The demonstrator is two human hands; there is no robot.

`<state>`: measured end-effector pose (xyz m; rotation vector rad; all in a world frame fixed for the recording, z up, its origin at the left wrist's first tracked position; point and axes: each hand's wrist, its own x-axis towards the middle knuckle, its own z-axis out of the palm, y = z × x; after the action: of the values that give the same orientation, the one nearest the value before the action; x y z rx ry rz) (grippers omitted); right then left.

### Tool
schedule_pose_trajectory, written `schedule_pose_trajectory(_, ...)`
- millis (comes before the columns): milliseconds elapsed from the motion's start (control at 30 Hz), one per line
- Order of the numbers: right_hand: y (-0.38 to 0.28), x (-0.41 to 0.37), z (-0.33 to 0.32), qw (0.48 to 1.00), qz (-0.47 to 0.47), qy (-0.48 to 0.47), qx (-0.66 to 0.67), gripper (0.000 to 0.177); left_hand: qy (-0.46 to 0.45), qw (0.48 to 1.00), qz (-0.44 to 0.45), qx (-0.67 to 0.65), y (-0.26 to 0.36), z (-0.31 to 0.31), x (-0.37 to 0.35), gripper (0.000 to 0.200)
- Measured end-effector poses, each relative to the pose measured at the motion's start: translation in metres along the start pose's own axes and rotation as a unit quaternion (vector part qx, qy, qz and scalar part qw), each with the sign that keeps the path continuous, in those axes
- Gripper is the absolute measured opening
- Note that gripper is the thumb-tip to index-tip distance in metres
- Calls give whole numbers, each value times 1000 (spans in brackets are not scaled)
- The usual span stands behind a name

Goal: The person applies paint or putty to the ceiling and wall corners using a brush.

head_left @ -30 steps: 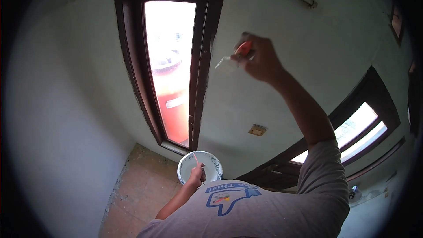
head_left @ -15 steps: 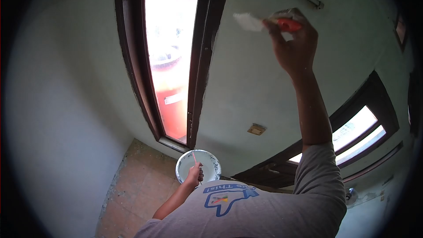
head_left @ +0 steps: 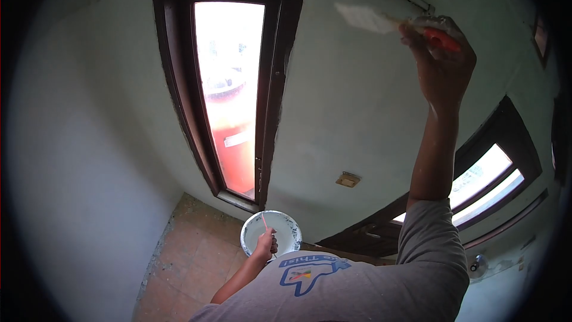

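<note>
High at the upper right, my right hand (head_left: 444,62) grips a paint brush by its red handle (head_left: 441,40). The brush's pale bristles (head_left: 364,18) point left, blurred, over the greenish wall (head_left: 345,89); whether they touch it I cannot tell. Low in the view, my left hand (head_left: 267,242) is closed on the thin reddish handle (head_left: 264,220) of a white bucket (head_left: 295,232). The bucket has dark smears round its rim and hangs or stands in front of my body; its contents are pale.
A dark-framed window (head_left: 280,83) is left of centre, with a red tank (head_left: 235,155) outside. Another dark frame (head_left: 521,137) is at the right. A switch plate (head_left: 348,179) sits on the wall. Tiled floor (head_left: 196,256) shows below.
My right hand has moved right with the brush, its arm shifting the same way. The bucket and my left hand appear slightly lower and further right.
</note>
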<state>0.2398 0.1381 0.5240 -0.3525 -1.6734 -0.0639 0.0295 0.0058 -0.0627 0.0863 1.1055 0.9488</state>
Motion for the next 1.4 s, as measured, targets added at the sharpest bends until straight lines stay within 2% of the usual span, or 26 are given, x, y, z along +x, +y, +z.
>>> schedule_pose_trajectory(33,2,-11,-2,1000,3,0,-1,9,3,1000,2,-3,-2,0,0,34)
schedule_pose_trajectory(100,22,-47,-2,977,97,-175,-72,10,2,1000,0,-2,-2,-1,1,34)
schedule_pose_trajectory(133,31,-69,4,964,101,-228,-87,10,-2,1000,3,-2,-2,-1,1,34)
schedule_pose_trajectory(167,45,-94,13,945,187,-263,-60,10,-1,1000,2,0,-2,-1,-1,34)
schedule_pose_trajectory(200,57,-117,20,933,191,-298,-70,11,-2,1000,6,0,-2,1,-3,34)
schedule_pose_trajectory(233,64,-135,27,919,233,-314,-44,13,-2,1000,9,1,-2,1,-5,34)
schedule_pose_trajectory(267,68,-139,31,919,235,-313,-45,13,-1,1000,8,4,-2,2,-5,34)
schedule_pose_trajectory(333,71,-133,36,932,174,-300,-103,13,8,1000,4,8,0,3,-5,34)
schedule_pose_trajectory(433,53,-85,23,981,76,-134,-122,14,12,1000,3,25,1,4,-5,40)
schedule_pose_trajectory(500,28,-54,9,976,-60,-84,-194,14,12,1000,-3,24,-1,4,-5,40)
schedule_pose_trajectory(633,12,-44,-6,977,-104,-50,-177,15,19,999,-3,28,0,6,-5,40)
schedule_pose_trajectory(700,14,-70,-2,983,32,-161,-83,15,21,999,-7,24,-1,5,-2,37)
schedule_pose_trajectory(800,31,-145,31,933,141,-318,-97,12,20,1000,-7,20,-1,2,-2,34)
schedule_pose_trajectory(867,54,-197,55,911,189,-354,-90,11,17,1000,-10,20,-2,5,-2,34)
schedule_pose_trajectory(933,66,-201,65,911,170,-348,-140,11,10,1000,7,21,-4,4,-1,33)
schedule_pose_trajectory(1000,66,-157,52,931,137,-294,-167,13,13,1000,0,26,1,3,1,34)
schedule_pose_trajectory(1133,34,-46,15,980,-39,-102,-169,17,28,999,-14,23,1,3,2,33)
schedule_pose_trajectory(1200,19,-10,1,970,-135,-51,-195,17,22,999,-8,27,0,3,1,33)
schedule_pose_trajectory(1233,15,-5,-2,970,-138,-45,-194,17,14,999,-8,31,0,2,1,33)
schedule_pose_trajectory(1300,8,2,-8,945,-229,-7,-234,19,26,999,5,36,0,3,-1,32)
schedule_pose_trajectory(1333,6,-3,-10,943,-235,-2,-234,19,37,998,10,39,0,6,-3,32)
schedule_pose_trajectory(1400,6,-34,-10,972,-176,-49,-147,12,50,998,19,31,0,10,-8,29)
